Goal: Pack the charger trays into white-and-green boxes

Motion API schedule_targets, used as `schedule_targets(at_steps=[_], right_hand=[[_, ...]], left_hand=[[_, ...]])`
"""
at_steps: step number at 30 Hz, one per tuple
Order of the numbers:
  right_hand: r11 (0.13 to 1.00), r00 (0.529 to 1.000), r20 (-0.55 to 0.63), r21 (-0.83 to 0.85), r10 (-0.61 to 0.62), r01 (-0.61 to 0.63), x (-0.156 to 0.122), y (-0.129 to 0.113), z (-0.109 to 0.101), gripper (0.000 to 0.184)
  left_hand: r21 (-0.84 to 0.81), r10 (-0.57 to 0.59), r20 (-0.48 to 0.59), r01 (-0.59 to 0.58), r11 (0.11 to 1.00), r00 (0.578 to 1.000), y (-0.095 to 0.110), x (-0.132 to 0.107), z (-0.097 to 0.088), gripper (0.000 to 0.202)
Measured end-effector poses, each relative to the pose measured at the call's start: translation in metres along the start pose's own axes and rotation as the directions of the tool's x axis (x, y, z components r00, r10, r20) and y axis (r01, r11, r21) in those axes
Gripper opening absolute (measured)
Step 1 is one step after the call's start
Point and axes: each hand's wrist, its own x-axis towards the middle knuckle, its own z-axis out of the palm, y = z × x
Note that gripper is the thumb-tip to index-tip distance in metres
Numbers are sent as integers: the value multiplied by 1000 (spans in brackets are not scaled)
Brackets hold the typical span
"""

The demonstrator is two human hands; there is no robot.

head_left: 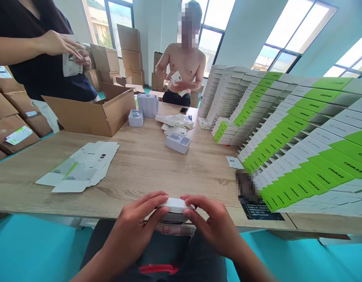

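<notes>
At upper left, a co-worker's hands (pixel 62 49) handle a white packet (pixel 72 66) beside an open cardboard carton (pixel 91 113). Flat die-cut box blanks (pixel 78 166) lie on the wooden worktop (pixel 157 176), left of center. At bottom center, you hold a small white box (pixel 175 205) at the worktop's near edge, your left hand (pixel 136 223) closed in a grip on one end, your right hand (pixel 210 223) closed on the other. Beyond, a shirtless co-worker (pixel 183 64) holds another white box (pixel 176 78). At right, rows of green-and-white flat cartons (pixel 298 156) stand stacked.
</notes>
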Motion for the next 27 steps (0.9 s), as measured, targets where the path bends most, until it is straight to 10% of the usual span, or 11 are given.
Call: schedule_targets(at_steps=[27], right_hand=[[926, 926, -16, -25, -377, 377, -6, 27, 2, 16]], left_hand=[[-184, 178, 52, -166, 969, 983, -21, -5, -6, 29]])
